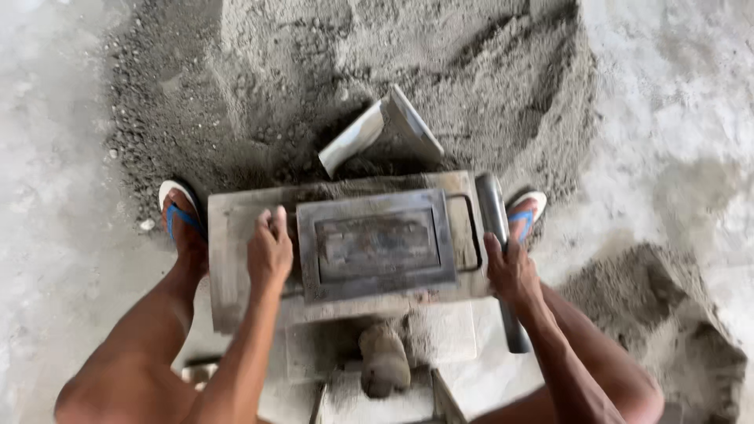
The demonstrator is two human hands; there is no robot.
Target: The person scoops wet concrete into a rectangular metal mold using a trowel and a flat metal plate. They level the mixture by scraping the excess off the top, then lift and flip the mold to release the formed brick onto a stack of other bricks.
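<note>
Just beside the left hand's fingers point(275, 224), the metal mould point(377, 247) is dull grey, flecked with rust at its centre panel. Beyond the fingertips, the sand heap point(353, 71) is speckled dark grey. Flip-flop straps point(179, 218) are bright blue on white soles.
</note>
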